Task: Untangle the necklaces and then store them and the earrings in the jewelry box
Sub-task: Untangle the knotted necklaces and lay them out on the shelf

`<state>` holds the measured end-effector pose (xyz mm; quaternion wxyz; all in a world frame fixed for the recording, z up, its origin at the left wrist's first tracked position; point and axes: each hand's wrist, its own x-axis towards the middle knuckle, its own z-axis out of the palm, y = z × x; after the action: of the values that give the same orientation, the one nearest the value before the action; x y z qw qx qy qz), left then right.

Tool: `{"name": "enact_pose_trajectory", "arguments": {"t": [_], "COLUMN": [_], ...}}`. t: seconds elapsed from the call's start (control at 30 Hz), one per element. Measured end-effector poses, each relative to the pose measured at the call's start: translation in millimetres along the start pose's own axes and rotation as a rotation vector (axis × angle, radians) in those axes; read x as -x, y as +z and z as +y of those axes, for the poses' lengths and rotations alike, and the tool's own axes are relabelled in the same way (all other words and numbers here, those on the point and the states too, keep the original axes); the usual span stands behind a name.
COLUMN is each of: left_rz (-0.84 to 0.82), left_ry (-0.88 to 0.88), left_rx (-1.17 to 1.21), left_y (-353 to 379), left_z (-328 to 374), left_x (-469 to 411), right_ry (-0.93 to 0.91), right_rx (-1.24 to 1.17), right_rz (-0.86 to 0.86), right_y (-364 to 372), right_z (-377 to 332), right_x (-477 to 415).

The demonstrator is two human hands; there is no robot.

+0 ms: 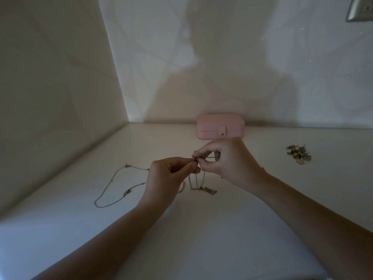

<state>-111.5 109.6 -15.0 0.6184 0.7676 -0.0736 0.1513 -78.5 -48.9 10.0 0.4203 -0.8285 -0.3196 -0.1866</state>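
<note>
No text, label, brand or number can be read. The nearest thing to writing is the pendant (209,191) of a necklace (195,188), near the middle of the scene. Its outline looks like a row of cut-out letters, but it is too small and blurred to make out any word.
</note>
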Motion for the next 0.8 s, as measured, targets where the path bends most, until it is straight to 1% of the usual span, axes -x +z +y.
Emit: {"name": "enact_pose_trajectory", "arguments": {"t": [0.17, 0.23, 0.3, 0.37, 0.47, 0.53, 0.6, 0.73, 0.8], "left_rz": [0.050, 0.072, 0.070, 0.052, 0.036, 0.030, 0.031, 0.050, 0.039], "left_ry": [-0.030, -0.023, -0.012, -0.011, -0.027, -0.023, 0.002, 0.006, -0.028], "left_rx": [-0.024, -0.043, -0.044, -0.014, 0.000, 0.002, 0.002, 0.043, 0.123], "left_y": [1.1, 0.5, 0.1, -0.6, -1.8, -1.5, -0.9, -1.5, -3.2], "left_z": [1.5, 0.9, 1.1, 0.8, -0.8, -1.5, -2.4, -2.4, 0.0], "left_x": [0.1, -0.5, 0.0, 0.4, -0.7, -1.4, -1.8, -1.0, -1.0], "right_ry": [0.026, 0.092, 0.263, 0.467, 0.662, 0.758, 0.838, 0.925, 0.932], "right_rx": [0.031, -0.019, -0.137, -0.330, -0.624, -0.775, -0.872, -0.987, -0.969], "right_rz": [0.036, 0.025, -0.027, -0.097, -0.158, -0.165, -0.165, -0.136, -0.104], "right_y": [4.8, 4.8, 3.2, 2.5, 5.1, 6.1, 5.3, 2.6, 1.3], "right_z": [0.3, -0.1, 1.9, 4.5, 4.6, 2.8, 1.2, 0.8, 2.7], "right_x": [1.5, 0.2, -2.2, -3.2, -4.9, -6.9, -8.6, -10.1, -10.6]}}
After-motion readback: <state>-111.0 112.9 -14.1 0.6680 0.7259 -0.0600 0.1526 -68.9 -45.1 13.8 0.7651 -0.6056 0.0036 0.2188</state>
